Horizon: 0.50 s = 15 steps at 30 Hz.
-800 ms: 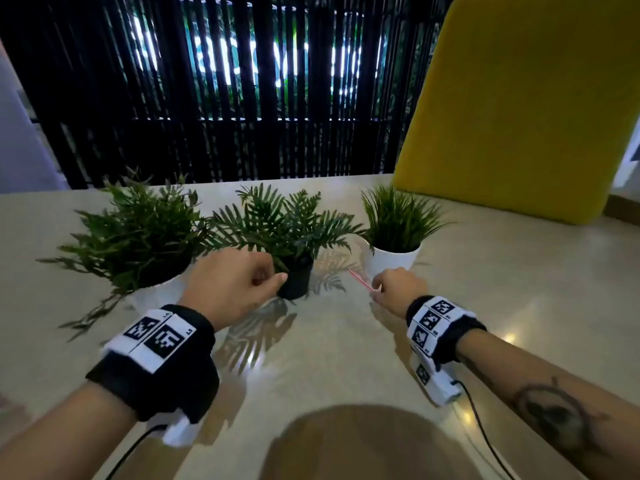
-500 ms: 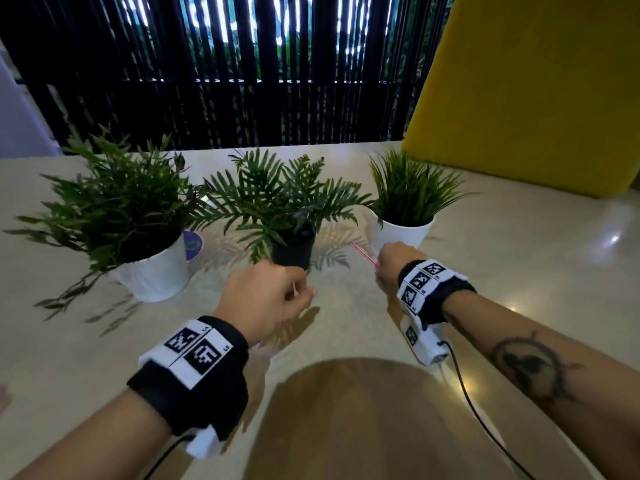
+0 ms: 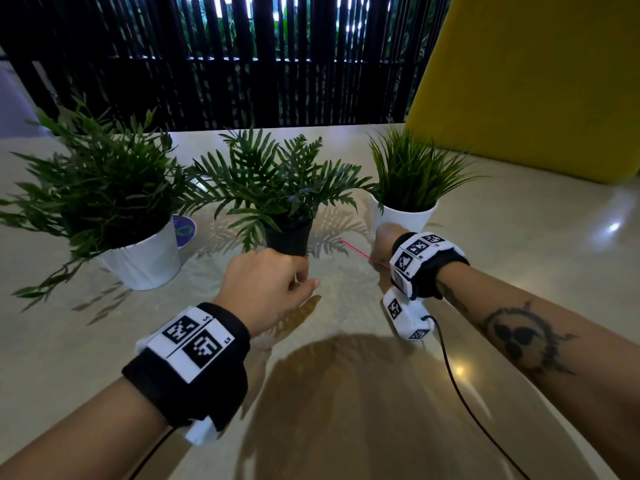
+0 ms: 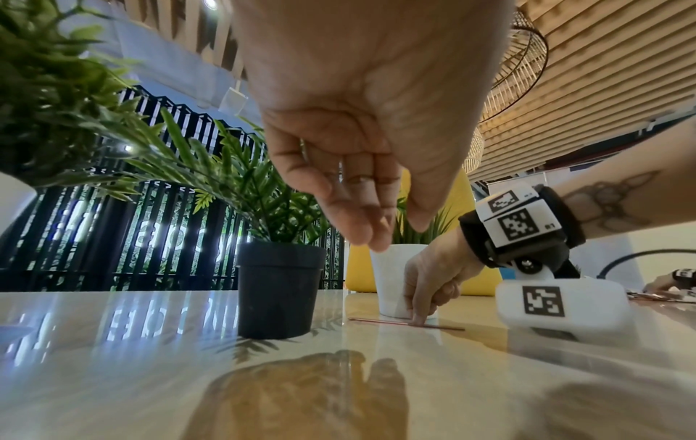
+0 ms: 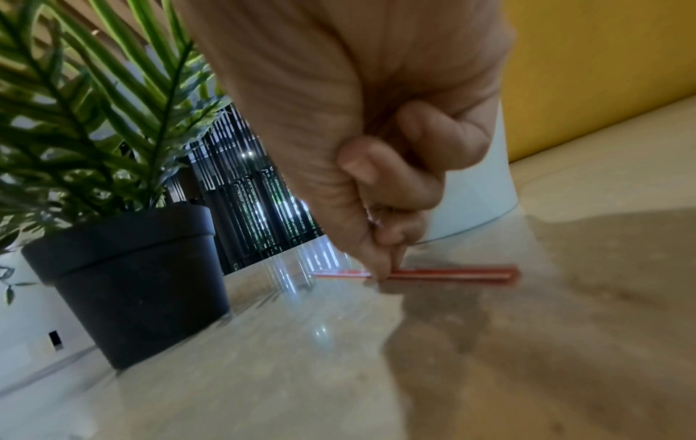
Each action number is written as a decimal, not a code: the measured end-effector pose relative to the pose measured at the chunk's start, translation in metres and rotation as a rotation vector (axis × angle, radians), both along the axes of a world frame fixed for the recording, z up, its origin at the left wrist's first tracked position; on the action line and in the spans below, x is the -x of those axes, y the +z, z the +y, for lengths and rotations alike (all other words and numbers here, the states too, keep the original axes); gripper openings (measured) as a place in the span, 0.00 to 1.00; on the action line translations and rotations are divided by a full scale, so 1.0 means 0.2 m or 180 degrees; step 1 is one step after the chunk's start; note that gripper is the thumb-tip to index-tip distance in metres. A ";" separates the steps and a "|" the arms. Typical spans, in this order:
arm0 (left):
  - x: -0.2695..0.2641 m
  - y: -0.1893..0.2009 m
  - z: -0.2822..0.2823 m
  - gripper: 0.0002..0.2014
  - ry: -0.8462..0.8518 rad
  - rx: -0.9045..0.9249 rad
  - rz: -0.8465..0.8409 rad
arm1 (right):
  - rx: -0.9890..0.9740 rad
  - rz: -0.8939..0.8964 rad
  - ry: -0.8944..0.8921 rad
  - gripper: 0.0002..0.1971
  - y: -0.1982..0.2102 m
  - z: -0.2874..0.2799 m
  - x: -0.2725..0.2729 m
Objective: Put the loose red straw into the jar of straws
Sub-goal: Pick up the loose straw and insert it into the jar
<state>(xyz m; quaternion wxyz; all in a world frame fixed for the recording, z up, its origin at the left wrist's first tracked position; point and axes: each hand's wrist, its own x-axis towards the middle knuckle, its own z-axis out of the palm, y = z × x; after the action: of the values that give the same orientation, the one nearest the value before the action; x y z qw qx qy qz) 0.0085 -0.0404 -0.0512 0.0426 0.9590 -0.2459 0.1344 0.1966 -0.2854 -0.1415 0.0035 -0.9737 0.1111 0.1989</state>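
right hand (image 3: 382, 242) pinches the red straw (image 5: 448, 274) flat on the desk (image 3: 346, 393) — left hand (image 3: 266, 284) hovers, fingers (image 4: 354, 220) loosely curled, empty.

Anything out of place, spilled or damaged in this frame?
Only the red straw: it lies flat on the table between the black pot and the small white pot, the right hand pinching it. Nothing spilled or damaged; no jar in view.

Black pot (image 3: 289, 237) and white pot (image 3: 403, 216) flank straw (image 3: 353, 249)
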 end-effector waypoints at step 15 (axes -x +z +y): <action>0.00 0.08 0.05 0.18 0.0048 0.0095 -0.0010 | -0.1034 -0.0471 0.0605 0.09 0.46 0.23 0.63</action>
<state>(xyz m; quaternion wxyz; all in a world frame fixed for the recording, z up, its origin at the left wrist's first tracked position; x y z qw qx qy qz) 0.0080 -0.0309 -0.0357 0.0555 0.9599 -0.2367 0.1399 0.0700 -0.2388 -0.0503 0.1500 -0.9784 -0.0154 0.1415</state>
